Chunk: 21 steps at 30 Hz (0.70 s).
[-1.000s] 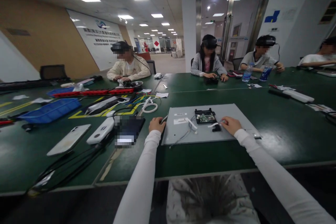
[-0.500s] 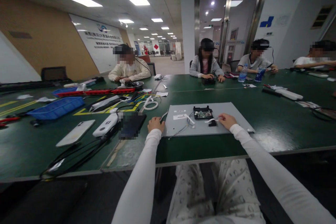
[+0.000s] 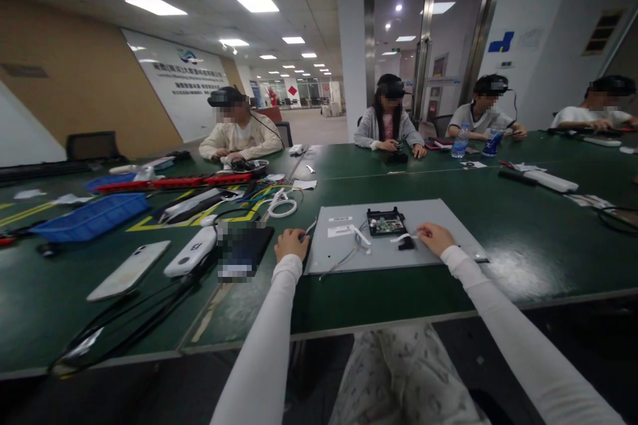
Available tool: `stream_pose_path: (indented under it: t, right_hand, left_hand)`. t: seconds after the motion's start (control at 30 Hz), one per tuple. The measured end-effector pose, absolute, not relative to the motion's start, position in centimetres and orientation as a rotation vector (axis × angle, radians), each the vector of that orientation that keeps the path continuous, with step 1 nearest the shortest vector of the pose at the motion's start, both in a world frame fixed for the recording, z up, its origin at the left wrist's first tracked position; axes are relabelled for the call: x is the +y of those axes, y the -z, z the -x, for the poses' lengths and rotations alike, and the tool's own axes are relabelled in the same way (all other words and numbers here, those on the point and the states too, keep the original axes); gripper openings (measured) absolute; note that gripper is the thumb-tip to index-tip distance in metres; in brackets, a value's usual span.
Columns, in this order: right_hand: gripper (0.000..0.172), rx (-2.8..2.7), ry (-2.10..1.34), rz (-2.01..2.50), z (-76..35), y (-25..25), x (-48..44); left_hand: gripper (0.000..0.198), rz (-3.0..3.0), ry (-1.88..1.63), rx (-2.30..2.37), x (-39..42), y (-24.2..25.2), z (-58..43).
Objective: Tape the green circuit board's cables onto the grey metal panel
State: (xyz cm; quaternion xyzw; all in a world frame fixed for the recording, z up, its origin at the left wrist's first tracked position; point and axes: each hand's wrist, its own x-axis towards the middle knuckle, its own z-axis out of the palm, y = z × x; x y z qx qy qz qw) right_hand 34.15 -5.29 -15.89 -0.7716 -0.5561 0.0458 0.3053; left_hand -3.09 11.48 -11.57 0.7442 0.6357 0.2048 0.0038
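Observation:
A grey flat panel (image 3: 339, 257) lies before me on the green table. On it sits an open black frame with a green circuit board (image 3: 387, 223). Beside the frame lie a white ribbon strip (image 3: 399, 238), a small black piece (image 3: 406, 244) and thin grey wires (image 3: 343, 259). At the panel's left edge, my left hand (image 3: 292, 244) is closed with fingers curled round a thin pale strip-like piece (image 3: 311, 227), its kind unclear. My right hand (image 3: 436, 239) rests over the panel's right side, fingertips pinched close to the ribbon strip; what they hold is too small to make out.
Left of the panel lie a dark tablet-like device (image 3: 256, 249), a white power bank (image 3: 192, 251), a white phone (image 3: 130, 270), black cables (image 3: 149, 309) and a blue tray (image 3: 94, 216). Several people sit across the table, near bottles (image 3: 460, 145). A white device (image 3: 553, 180) lies right.
The view has shifted slightly, so the table sits a little lower and further left. My left fingers look more closed around the pale piece. My right hand stays nearly in place beside the ribbon strip.

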Motion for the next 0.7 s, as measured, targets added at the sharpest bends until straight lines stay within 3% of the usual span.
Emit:
stream_pose_path:
  t: [0.7]
  right_hand:
    - [0.025,-1.578,-0.139,1.973,-32.8,15.1,-5.5]
  left_hand:
    - [0.017,-2.382,-0.655,1.941,15.1,11.7,3.3]
